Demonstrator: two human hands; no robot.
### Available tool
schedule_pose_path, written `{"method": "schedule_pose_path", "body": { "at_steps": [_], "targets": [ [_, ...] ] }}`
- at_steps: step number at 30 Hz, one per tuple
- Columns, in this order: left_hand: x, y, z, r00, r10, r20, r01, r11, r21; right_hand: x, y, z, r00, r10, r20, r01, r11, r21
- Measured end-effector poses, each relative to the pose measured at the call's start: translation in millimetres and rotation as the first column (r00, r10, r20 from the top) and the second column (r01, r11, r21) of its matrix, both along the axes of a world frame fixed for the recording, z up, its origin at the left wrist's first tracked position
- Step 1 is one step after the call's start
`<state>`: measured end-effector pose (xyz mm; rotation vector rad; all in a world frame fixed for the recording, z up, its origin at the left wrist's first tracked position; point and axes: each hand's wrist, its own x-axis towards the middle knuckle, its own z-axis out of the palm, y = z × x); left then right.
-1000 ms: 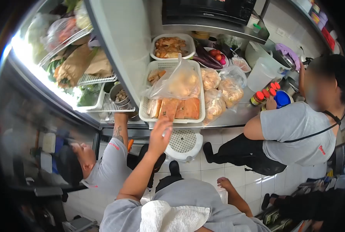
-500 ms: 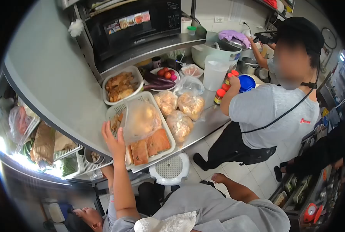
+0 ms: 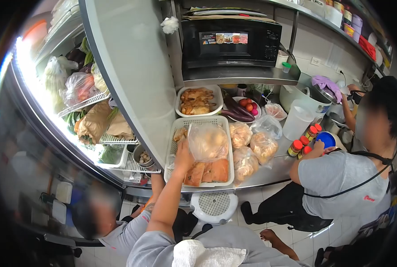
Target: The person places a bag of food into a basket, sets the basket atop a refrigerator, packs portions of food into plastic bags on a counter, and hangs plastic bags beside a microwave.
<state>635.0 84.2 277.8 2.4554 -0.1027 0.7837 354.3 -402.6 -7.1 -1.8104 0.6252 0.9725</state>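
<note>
My left hand [image 3: 183,156] reaches over the left side of a white perforated tray [image 3: 230,173], beside a clear plastic bag of pale food [image 3: 208,141]. Its fingers point away from me, extended; I see no firm grip on anything. Orange-brown slabs of food [image 3: 216,171] lie at the near end of the tray, and browned pieces [image 3: 179,133] sit in its far left corner. Low at my side hangs my right hand [image 3: 268,235], its fingers loosely bent, with nothing visible in it.
Bagged food [image 3: 264,147] stands right of the tray. Behind are a container of browned chicken [image 3: 198,101], eggplants [image 3: 236,109] and a microwave [image 3: 229,42]. One co-worker [image 3: 341,178] handles red-lidded jars [image 3: 296,147]; another person [image 3: 122,227] crouches by the open fridge [image 3: 87,107]. A stool [image 3: 214,207] stands below.
My view has turned left, showing more of the fridge. My left hand has moved from the tray's left edge to over its contents, beside the bag. My right hand still hangs low.
</note>
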Motion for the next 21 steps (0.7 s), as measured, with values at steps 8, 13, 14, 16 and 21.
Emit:
{"method": "schedule_pose_path", "body": {
  "at_steps": [8, 13, 14, 16, 21],
  "targets": [
    [4.6, 34.8, 31.9, 0.955, 0.244, -0.166, -0.251, 0.968, -0.020, 12.0, -7.6, -13.6, 0.978, 0.097, 0.185, -0.107, 0.993, 0.045],
    [16.4, 33.3, 72.8, 0.977, 0.108, -0.183, -0.157, 0.947, -0.280, 17.1, -0.1, 9.8, 0.993, 0.045, 0.112, -0.042, 0.999, -0.025],
    [19.5, 33.4, 77.9, 0.974, 0.111, -0.195, -0.165, 0.945, -0.281, 14.7, -0.3, 12.7, 0.994, 0.059, 0.090, -0.057, 0.998, -0.024],
    [28.1, 36.2, 83.2, 0.971, 0.063, -0.232, -0.144, 0.924, -0.354, 6.1, 0.4, 15.0, 0.996, -0.003, 0.090, 0.004, 1.000, -0.012],
    [44.8, 32.8, 96.0, 0.977, 0.028, -0.211, -0.130, 0.861, -0.491, -16.7, -3.9, 13.8, 1.000, -0.017, 0.016, 0.016, 1.000, 0.015]
  ]
}}
